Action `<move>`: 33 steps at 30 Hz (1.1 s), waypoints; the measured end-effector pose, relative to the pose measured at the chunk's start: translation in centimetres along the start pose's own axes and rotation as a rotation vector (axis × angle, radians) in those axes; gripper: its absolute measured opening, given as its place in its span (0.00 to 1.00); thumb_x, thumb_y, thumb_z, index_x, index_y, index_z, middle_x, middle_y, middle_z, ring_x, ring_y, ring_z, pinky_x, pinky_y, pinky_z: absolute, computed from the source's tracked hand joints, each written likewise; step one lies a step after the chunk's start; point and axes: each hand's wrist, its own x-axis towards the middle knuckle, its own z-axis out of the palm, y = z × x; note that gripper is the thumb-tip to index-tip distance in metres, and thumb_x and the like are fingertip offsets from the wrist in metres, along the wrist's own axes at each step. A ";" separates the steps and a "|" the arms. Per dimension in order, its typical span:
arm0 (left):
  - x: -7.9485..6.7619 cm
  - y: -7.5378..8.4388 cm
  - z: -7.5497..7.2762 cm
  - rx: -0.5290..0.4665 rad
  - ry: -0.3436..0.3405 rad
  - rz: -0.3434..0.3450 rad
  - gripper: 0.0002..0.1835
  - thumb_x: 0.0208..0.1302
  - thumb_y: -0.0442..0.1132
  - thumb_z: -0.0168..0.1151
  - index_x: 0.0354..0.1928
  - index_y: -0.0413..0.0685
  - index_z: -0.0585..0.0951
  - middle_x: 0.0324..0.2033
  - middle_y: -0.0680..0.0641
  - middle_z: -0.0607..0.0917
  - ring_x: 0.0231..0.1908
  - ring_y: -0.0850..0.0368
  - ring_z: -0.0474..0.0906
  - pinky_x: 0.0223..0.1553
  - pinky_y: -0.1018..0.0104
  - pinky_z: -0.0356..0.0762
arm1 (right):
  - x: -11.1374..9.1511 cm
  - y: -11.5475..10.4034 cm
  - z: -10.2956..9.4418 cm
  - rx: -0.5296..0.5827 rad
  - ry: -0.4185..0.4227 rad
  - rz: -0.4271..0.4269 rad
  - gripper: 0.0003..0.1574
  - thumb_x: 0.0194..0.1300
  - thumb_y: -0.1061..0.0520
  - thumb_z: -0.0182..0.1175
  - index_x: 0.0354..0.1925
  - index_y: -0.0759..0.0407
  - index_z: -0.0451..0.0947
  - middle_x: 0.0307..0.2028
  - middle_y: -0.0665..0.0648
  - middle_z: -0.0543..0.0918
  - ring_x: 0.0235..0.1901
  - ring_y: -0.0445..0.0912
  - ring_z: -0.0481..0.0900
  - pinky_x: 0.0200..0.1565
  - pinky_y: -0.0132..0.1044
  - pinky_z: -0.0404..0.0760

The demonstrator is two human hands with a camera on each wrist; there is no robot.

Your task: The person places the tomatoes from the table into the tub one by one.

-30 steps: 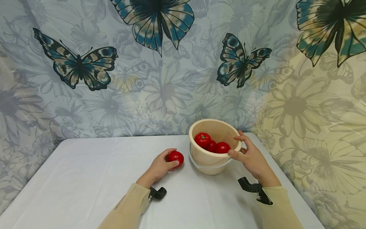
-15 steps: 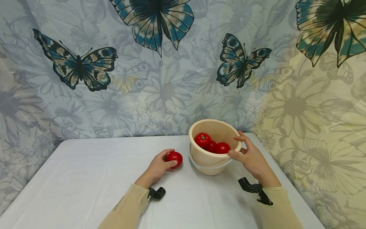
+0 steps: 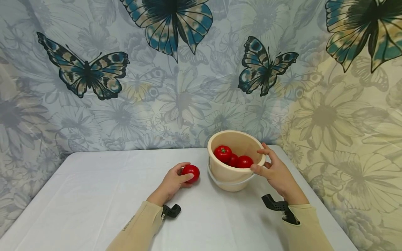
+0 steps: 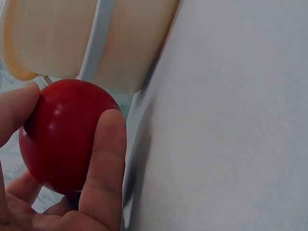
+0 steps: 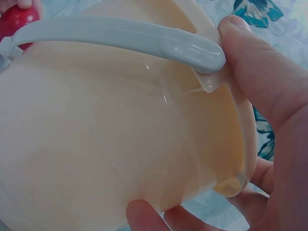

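My left hand (image 3: pixel 172 182) grips a red tomato (image 3: pixel 193 172), thumb on the near side and fingers around the rest. In the left wrist view that tomato (image 4: pixel 67 134) sits between the fingertips, close to the white cloth; whether it touches the cloth I cannot tell. Just to its right stands a cream bucket (image 3: pixel 230 181), tilted slightly, its pale handle (image 5: pixel 115 38) hanging down in front. Inside lie three red tomatoes (image 3: pixel 222 153), one with a green stem end. My right hand (image 3: pixel 278 176) holds the bucket's right rim, thumb in front, with fingers under the side in the right wrist view.
A white cloth (image 3: pixel 94 195) covers the table. Behind it hangs a fabric backdrop (image 3: pixel 185 104) with butterflies and flowers, close to the table's back edge. The bucket stands near the table's right side. Black camera mounts (image 3: pixel 171 211) sit on both wrists.
My left hand has drifted slightly left with the tomato, widening the gap to the bucket. The right hand, the bucket and the tomatoes inside have stayed in place.
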 end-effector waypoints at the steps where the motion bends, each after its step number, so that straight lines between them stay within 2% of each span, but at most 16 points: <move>1: 0.0 0.1 0.0 0.002 0.000 -0.001 0.32 0.64 0.29 0.66 0.69 0.36 0.67 0.57 0.33 0.72 0.53 0.39 0.76 0.42 0.49 0.85 | 0.0 -0.1 0.0 0.002 0.000 0.000 0.43 0.67 0.51 0.68 0.69 0.63 0.57 0.79 0.52 0.41 0.64 0.64 0.68 0.54 0.40 0.79; 13: -0.6 2.9 0.6 0.064 -0.006 0.014 0.30 0.65 0.31 0.67 0.68 0.44 0.71 0.57 0.37 0.75 0.54 0.39 0.75 0.42 0.52 0.85 | -0.1 -0.1 0.0 0.009 -0.007 -0.002 0.42 0.67 0.52 0.68 0.68 0.63 0.57 0.79 0.52 0.40 0.65 0.64 0.68 0.53 0.38 0.79; 19: -0.9 4.4 0.9 0.092 -0.003 0.034 0.30 0.64 0.32 0.68 0.68 0.46 0.72 0.57 0.38 0.76 0.55 0.40 0.75 0.41 0.52 0.85 | 0.1 0.1 0.0 0.003 -0.006 0.001 0.42 0.67 0.51 0.68 0.68 0.62 0.57 0.79 0.51 0.40 0.64 0.64 0.69 0.54 0.40 0.79; 29: -1.3 7.1 1.1 0.047 -0.025 0.080 0.31 0.64 0.30 0.67 0.69 0.45 0.71 0.58 0.38 0.75 0.55 0.40 0.75 0.43 0.52 0.85 | 0.1 0.1 0.0 -0.003 -0.003 0.005 0.43 0.67 0.50 0.67 0.69 0.62 0.57 0.78 0.49 0.40 0.65 0.64 0.68 0.55 0.45 0.78; 33: -1.3 8.2 1.2 0.052 -0.029 0.120 0.31 0.64 0.30 0.66 0.69 0.43 0.70 0.58 0.37 0.75 0.56 0.40 0.74 0.43 0.52 0.85 | 0.1 0.0 0.0 -0.003 -0.003 0.002 0.43 0.67 0.50 0.67 0.69 0.62 0.57 0.78 0.50 0.40 0.65 0.64 0.67 0.55 0.45 0.78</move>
